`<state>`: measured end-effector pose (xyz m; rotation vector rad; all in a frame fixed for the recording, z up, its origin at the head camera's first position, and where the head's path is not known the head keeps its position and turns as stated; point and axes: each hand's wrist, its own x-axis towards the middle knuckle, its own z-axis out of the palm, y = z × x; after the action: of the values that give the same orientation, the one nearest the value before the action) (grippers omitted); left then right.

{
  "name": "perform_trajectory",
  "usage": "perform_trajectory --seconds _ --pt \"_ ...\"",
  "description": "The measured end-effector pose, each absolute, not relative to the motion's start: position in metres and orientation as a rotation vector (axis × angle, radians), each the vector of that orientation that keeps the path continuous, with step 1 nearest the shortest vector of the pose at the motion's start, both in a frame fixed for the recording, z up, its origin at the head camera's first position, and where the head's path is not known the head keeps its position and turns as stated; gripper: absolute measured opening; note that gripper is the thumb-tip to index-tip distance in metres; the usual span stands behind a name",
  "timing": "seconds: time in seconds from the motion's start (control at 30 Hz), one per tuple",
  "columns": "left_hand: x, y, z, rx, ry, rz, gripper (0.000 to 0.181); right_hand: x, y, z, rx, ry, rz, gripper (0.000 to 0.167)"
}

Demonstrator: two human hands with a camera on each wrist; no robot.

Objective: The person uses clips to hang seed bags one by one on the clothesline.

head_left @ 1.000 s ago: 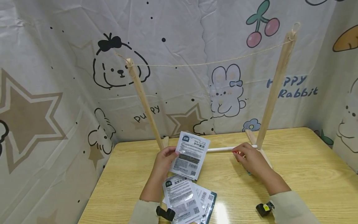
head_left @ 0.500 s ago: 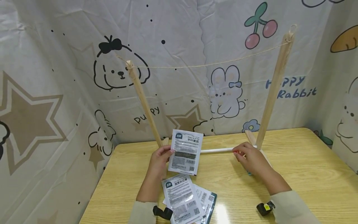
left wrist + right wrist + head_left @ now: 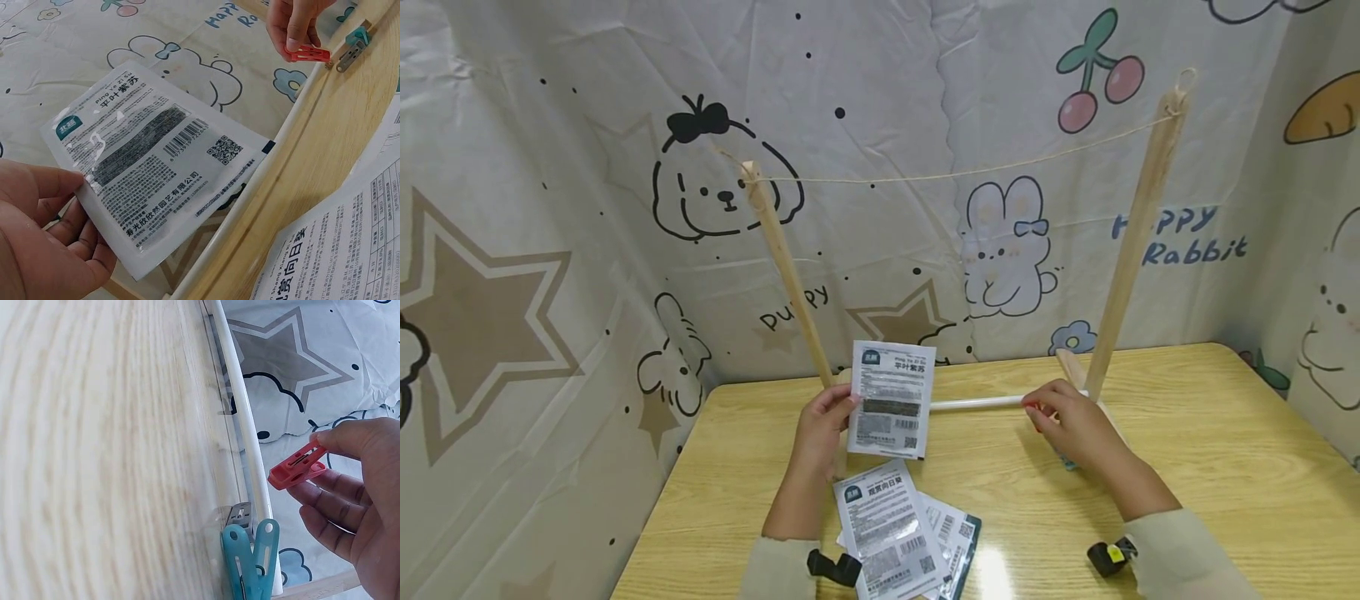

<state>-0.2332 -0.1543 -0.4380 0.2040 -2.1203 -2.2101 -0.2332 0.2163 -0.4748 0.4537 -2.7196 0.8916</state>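
Red plastic: a clip [image 3: 294, 472] is pinched between the right hand's [image 3: 1066, 423] thumb and fingertips, other fingers loosely bent. The left hand [image 3: 820, 425] pinches 1 packet [image 3: 891, 400] by its left edge, print facing the head camera. Both forearms reach forward, well apart. Bare table [image 3: 1022, 517] lies between the lower packets [image 3: 891, 533] and right arm.

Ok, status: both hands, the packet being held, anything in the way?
Left hand pinches perilla packet by its edge; right hand pinches red clothespin. Packet off the tabletop, unclipped. Nothing seen between packet and clothespin; white rod behind packet.
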Motion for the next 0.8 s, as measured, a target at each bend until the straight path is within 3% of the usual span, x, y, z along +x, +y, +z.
perform_trajectory --seconds 0.8 --pt "-0.227 -0.152 -0.427 0.282 -2.050 -2.207 0.026 -0.232 0.213 -0.468 0.515 -2.681 0.920 0.015"
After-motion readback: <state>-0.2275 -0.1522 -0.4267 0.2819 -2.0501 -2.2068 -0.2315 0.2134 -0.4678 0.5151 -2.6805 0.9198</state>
